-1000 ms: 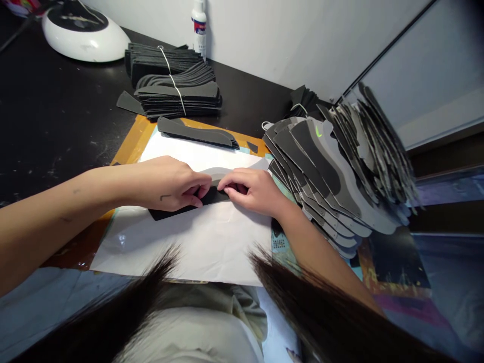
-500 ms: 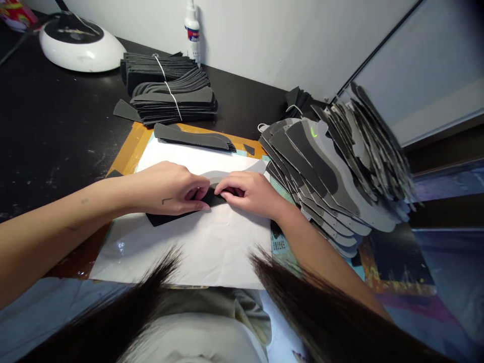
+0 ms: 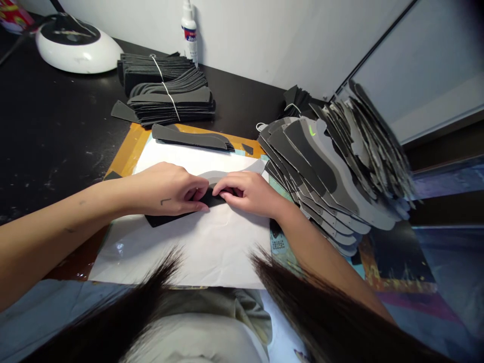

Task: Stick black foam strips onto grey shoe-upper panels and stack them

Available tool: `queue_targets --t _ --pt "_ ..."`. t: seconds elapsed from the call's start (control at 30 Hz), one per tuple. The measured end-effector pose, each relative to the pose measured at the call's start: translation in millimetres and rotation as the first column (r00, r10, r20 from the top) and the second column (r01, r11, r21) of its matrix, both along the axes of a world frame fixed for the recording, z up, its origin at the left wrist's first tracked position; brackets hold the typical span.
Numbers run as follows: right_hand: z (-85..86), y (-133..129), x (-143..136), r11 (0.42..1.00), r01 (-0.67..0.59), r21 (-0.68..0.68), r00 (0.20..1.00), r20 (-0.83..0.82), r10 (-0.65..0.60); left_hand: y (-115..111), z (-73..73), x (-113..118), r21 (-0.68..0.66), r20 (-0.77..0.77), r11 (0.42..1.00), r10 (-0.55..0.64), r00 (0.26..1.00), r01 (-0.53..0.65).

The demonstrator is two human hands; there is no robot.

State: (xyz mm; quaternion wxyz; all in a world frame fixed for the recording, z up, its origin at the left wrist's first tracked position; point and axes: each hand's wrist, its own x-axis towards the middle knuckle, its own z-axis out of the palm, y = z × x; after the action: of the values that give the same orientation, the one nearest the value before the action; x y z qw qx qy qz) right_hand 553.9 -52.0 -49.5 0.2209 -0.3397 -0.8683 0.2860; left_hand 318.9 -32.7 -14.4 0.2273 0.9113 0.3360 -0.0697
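Note:
A flat black piece with a grey curved piece along its far edge lies on the white paper. Both hands cover much of the pair. My left hand has its fingers curled and its thumb along the near side of the black piece, pinching it. Close by on the right, my right hand grips the same piece between bent fingers and thumb. Only a short stretch of black shows between the hands. Just beyond them rests a small fanned stack of dark curved pieces.
Tied bundles of dark pieces stand at the back left, near a white bottle and a lamp base. Overlapping grey and black pieces spread at the right, against more stacked pieces. Hair strands hang in front.
The view has shifted very slightly. Both hands keep the same hold on the black piece, with hardly any movement.

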Motion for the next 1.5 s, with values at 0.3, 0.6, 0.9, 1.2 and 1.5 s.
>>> queue_targets --t 0.3,0.6,0.9,1.2,1.5 --pt "0.4 2 2 0.999 -0.029 -0.043 0.999 -0.032 0.027 -1 1.3 0 0.007 -0.011 1.000 -0.001 1.000 0.001" --pt "3.3 3 2 0.996 -0.022 -0.082 1.000 -0.023 0.020 -5 7.9 2 0.006 -0.020 1.000 -0.009 1.000 0.009" --pt "1.6 3 3 0.998 -0.045 -0.039 0.999 0.017 0.046 -2 3.5 2 0.016 -0.018 1.000 -0.003 1.000 0.003" --pt "3.0 4 3 0.995 -0.083 -0.045 0.996 0.036 0.085 -1 1.4 1 0.018 0.007 1.000 -0.011 1.000 0.010" --pt "6.3 2 1 0.996 -0.084 -0.015 0.993 0.080 0.085 -2 3.9 2 0.023 -0.024 1.000 -0.006 1.000 0.007"
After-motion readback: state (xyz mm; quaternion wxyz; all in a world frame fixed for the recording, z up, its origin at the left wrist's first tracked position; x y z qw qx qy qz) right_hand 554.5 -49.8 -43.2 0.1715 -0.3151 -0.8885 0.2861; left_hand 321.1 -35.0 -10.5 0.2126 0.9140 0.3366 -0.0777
